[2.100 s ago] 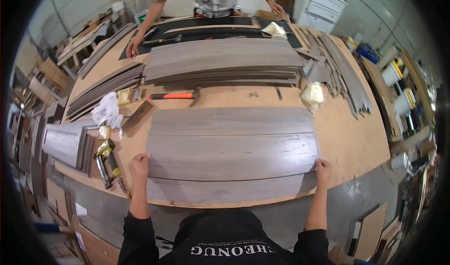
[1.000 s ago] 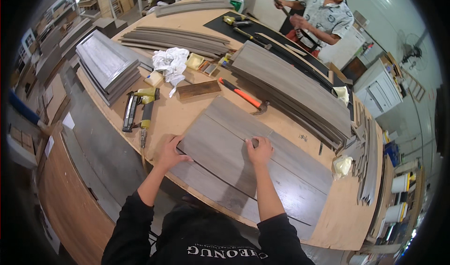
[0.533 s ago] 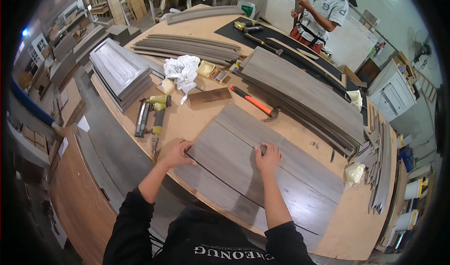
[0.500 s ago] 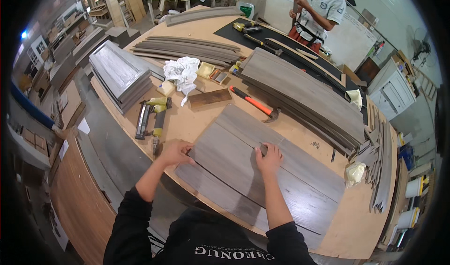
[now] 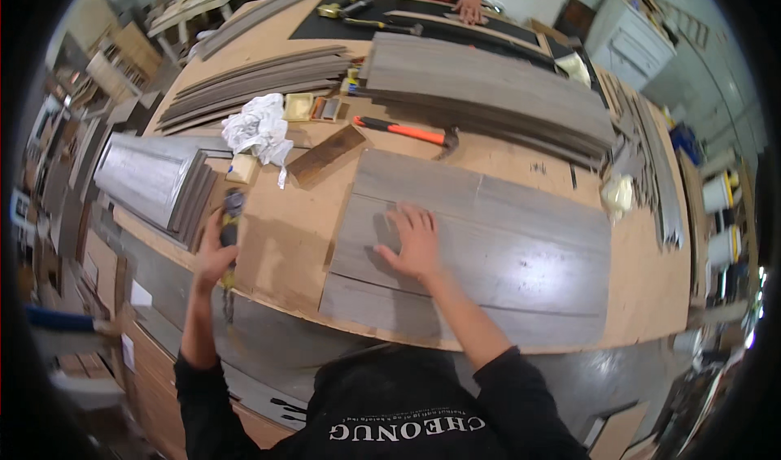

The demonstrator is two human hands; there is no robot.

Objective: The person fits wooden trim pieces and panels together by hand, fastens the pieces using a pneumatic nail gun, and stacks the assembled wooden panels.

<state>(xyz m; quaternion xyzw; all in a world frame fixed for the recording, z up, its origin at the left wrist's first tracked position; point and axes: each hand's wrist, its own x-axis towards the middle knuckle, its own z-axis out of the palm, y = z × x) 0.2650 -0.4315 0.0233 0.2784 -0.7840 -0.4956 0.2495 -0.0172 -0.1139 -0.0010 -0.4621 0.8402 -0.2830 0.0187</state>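
Note:
Several grey floor planks [image 5: 521,240] lie joined side by side on a wooden workbench [image 5: 281,232]. My right hand [image 5: 415,240] rests flat on the planks near their left end, fingers spread. My left hand [image 5: 215,252] is at the bench's left edge, closed around a dark and yellow hand tool [image 5: 232,212]; motion blur hides the tool's exact kind.
An orange-handled hammer [image 5: 407,132], a short brown board [image 5: 327,155], crumpled white paper [image 5: 259,130] and small blocks lie behind the planks. Stacks of grey planks [image 5: 488,86] fill the back and the left [image 5: 154,175]. Another person's hand [image 5: 470,6] rests at the bench's far side.
My left hand left the planks, moved left to the bench edge and closed on the tool. My right hand stayed pressed on the planks. The view swung back toward the bench.

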